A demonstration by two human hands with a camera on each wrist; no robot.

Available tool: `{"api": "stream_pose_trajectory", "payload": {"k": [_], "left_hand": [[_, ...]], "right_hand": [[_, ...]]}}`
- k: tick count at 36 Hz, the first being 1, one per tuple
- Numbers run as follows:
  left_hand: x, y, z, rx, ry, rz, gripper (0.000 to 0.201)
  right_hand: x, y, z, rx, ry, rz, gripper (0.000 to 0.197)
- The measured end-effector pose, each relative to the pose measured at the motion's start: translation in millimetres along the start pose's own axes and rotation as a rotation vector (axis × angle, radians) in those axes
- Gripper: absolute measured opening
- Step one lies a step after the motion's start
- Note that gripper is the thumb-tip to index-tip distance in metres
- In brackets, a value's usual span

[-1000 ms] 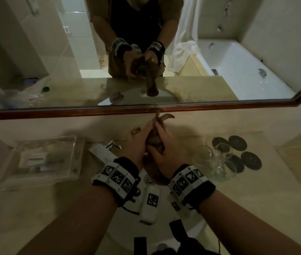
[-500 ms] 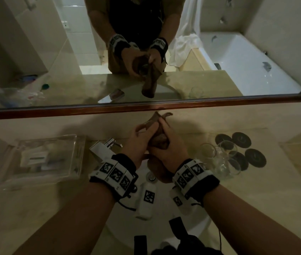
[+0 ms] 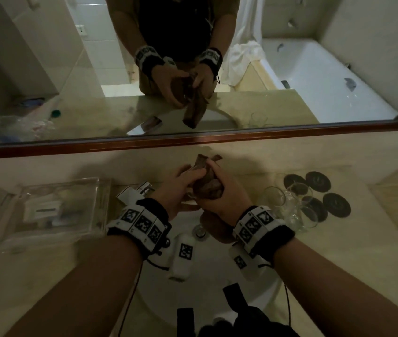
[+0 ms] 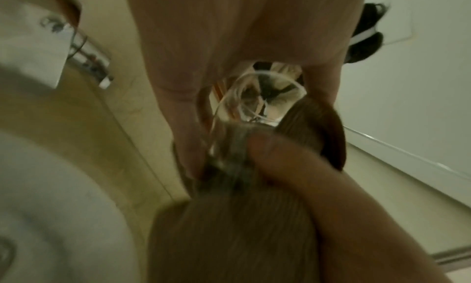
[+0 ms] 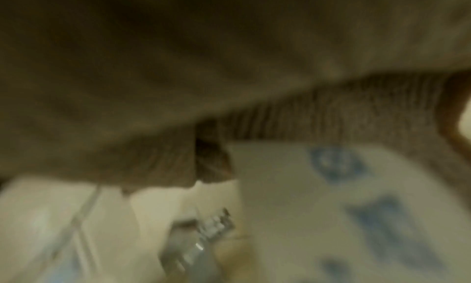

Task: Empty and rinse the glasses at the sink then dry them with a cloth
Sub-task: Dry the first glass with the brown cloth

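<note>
Over the white sink [image 3: 207, 276] my left hand [image 3: 176, 188] grips a clear glass [image 3: 189, 198], most of it hidden by fingers. The left wrist view looks at the glass [image 4: 254, 102] from below, with the palm above it. My right hand [image 3: 224, 200] clutches a brown cloth [image 3: 207, 184] bunched against the glass, one end sticking up toward the mirror and one hanging below the hand. In the left wrist view the cloth [image 4: 313, 130] wraps the far side of the glass. The right wrist view is blurred and shows mostly cloth [image 5: 331, 122].
Several clear glasses [image 3: 288, 205] stand on the counter right of the sink, beside dark round coasters [image 3: 317, 181]. A clear plastic tray [image 3: 47, 210] sits at the left. The chrome faucet [image 3: 134, 193] is behind the left wrist. A mirror [image 3: 193, 139] spans the wall.
My right hand has worked the cloth round against the glass and the cloth's upper end has shifted. Both hands stay together over the sink.
</note>
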State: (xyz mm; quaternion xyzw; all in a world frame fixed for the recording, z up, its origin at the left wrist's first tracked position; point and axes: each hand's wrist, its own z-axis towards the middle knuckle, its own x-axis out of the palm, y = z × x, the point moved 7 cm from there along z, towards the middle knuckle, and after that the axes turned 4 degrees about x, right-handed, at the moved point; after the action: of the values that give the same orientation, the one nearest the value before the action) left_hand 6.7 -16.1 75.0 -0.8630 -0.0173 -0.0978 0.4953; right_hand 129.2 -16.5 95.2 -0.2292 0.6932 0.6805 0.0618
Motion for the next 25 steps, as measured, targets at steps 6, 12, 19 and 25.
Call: {"api": "stream_pose_trajectory", "payload": {"k": [6, 12, 19, 25], "left_hand": [[2, -7, 2, 0.111, -0.043, 0.016, 0.042], [3, -12, 1, 0.189, 0.042, 0.013, 0.045], [5, -7, 1, 0.127, 0.091, -0.048, 0.044], [7, -16, -1, 0.146, -0.008, 0.005, 0.035]], "right_hand": [[0, 0, -2, -0.036, 0.008, -0.107, 0.100], [-8, -10, 3, 0.062, 0.117, 0.166, 0.100], [-8, -3, 2, 0.005, 0.098, 0.216, 0.071], [0, -4, 0, -0.090, -0.054, -0.185, 0.093]]}}
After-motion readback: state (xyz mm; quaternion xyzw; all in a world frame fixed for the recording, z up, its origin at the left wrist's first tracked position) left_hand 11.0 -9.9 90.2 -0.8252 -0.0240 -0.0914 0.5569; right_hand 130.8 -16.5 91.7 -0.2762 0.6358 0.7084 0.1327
